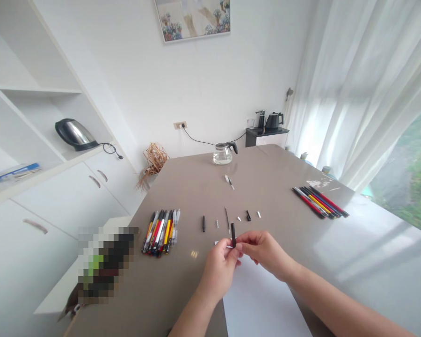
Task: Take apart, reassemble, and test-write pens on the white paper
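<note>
- I see a slim black pen tube (233,233) above the white paper's (263,299) far end, its long axis nearly vertical in my view.
- Left hand (220,266) and right hand (264,252) pinch its lower end.
- The tabletop (192,187) looks smooth, glossy.

A glass pot (221,157) with a black handle stands near the table's (192,187) far edge, clear liquid inside. Behind it, a cord (197,140) runs along the white wall (210,84) from a socket (177,125), and a painting (196,21) with flowers hangs above. In the far right corner, a small stand (266,131) bears a black kettle (274,122) and a dark spouted device (261,120). White curtains (340,79) hang beside a window (412,164) showing greenery. On the left, a steel kettle (79,135) sits on a shelf (68,91) unit above white cupboards (61,201); dried stalks (156,159) stand between these and the table.
</note>
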### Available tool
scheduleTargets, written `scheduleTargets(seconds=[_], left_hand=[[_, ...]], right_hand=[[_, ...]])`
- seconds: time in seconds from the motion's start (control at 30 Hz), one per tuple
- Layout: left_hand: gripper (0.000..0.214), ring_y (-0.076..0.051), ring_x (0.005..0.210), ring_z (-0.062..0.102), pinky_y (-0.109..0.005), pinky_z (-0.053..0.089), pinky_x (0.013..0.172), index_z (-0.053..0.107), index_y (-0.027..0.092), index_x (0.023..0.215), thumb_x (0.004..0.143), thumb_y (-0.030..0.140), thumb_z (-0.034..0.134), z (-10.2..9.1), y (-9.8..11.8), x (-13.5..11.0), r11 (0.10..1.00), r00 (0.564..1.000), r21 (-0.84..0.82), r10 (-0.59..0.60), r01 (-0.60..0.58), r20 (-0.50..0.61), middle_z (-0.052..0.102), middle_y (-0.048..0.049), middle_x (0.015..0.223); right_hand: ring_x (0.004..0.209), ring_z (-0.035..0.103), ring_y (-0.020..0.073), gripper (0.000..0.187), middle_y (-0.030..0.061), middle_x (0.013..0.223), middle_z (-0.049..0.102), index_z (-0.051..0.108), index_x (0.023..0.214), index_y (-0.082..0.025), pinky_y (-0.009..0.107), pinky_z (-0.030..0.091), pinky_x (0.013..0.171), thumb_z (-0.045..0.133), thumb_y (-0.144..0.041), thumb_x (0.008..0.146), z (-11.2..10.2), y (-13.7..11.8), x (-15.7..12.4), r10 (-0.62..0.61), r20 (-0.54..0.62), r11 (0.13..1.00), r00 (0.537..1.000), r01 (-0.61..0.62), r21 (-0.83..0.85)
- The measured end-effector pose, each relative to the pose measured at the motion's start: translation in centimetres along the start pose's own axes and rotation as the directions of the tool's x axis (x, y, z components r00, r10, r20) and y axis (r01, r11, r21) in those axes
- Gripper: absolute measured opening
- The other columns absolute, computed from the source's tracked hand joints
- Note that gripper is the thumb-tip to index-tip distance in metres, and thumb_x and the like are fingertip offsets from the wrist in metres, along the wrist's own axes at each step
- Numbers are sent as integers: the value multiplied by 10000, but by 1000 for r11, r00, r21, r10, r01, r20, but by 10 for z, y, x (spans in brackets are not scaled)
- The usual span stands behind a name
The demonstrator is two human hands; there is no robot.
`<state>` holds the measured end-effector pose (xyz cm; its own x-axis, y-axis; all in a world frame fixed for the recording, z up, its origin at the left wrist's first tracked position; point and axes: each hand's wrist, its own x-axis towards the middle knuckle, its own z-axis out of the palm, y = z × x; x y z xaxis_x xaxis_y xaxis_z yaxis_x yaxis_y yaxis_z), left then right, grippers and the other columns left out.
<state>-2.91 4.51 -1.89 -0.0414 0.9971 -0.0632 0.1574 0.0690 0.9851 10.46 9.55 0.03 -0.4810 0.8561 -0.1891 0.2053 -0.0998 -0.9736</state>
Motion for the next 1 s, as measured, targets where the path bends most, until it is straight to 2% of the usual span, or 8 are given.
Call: scheduleTargets(seconds=[0.2, 0.3, 0.5, 0.63, 0.7, 0.8, 0.9, 1.0], left_hand=[[247, -155, 685, 585, -263, 447, 633, 544, 145, 859, 777, 361, 456, 2, 1, 0, 998, 999, 57, 39, -40, 31, 637, -61, 756], [255, -159, 654, 574, -245, 432, 585, 570, 148, 838, 763, 370, 470, 3, 4, -2, 989, 999, 141, 52, -53, 15, 632, -50, 708], [276, -153, 666, 557, -239, 418, 598, 574, 172, 944, 781, 356, 448, 1, 10, -5, 952, 985, 264, 133, -156, 106, 625, -40, 744], [315, -183, 778, 557, -287, 423, 706, 576, 173, 1003, 772, 350, 458, -3, 6, -4, 913, 983, 367, 165, -181, 75, 625, -75, 875], [285, -211, 872, 527, -322, 412, 754, 603, 185, 964, 751, 332, 484, -5, 3, -4, 870, 975, 443, 210, -218, 68, 615, -80, 933], [252, -228, 937, 486, -357, 392, 798, 621, 211, 927, 736, 322, 501, -6, 1, -3, 818, 960, 506, 263, -272, 92, 616, -67, 932], [250, -220, 921, 494, -360, 387, 806, 622, 215, 920, 749, 334, 484, -6, 1, -3, 812, 960, 516, 264, -274, 94, 617, -65, 922], [246, -215, 906, 503, -351, 387, 804, 625, 207, 907, 755, 332, 477, -6, 1, -3, 808, 960, 522, 267, -274, 90, 619, -69, 917]], right_hand=[[405, 373, 56, 156, -36, 484, 492, 558, 636, -152, 176, 279, 378, 539, -306, 653, 2, 5, 5, 16, -60, 998, 998, -12, 59], [404, 370, 54, 120, -43, 472, 472, 547, 619, -151, 174, 282, 384, 534, -268, 640, 3, 6, 5, -19, -102, 1000, 995, 20, 9], [392, 355, 50, 116, -42, 464, 448, 547, 589, -147, 163, 271, 359, 499, -244, 629, 0, 10, 9, -26, -143, 991, 989, 6, -137], [348, 349, 53, 157, -47, 412, 421, 563, 622, -151, 170, 262, 343, 479, -282, 644, -43, 3, 25, -34, -224, 966, 974, -26, -256], [346, 362, 56, 168, -37, 399, 437, 563, 612, -152, 176, 282, 359, 484, -296, 644, -75, 1, 39, 7, -326, 907, 945, -144, -397], [317, 352, 64, 148, -17, 366, 437, 525, 526, -144, 194, 258, 338, 522, -269, 606, -116, 5, 63, 61, -399, 856, 915, -253, -450], [312, 391, 86, 139, 5, 353, 458, 504, 471, -143, 208, 288, 338, 558, -228, 567, -135, 16, 81, 104, -414, 816, 904, -316, -485], [321, 436, 111, 143, 22, 343, 475, 504, 445, -140, 218, 331, 346, 584, -204, 545, -138, 29, 90, 146, -403, 799, 903, -348, -490]])
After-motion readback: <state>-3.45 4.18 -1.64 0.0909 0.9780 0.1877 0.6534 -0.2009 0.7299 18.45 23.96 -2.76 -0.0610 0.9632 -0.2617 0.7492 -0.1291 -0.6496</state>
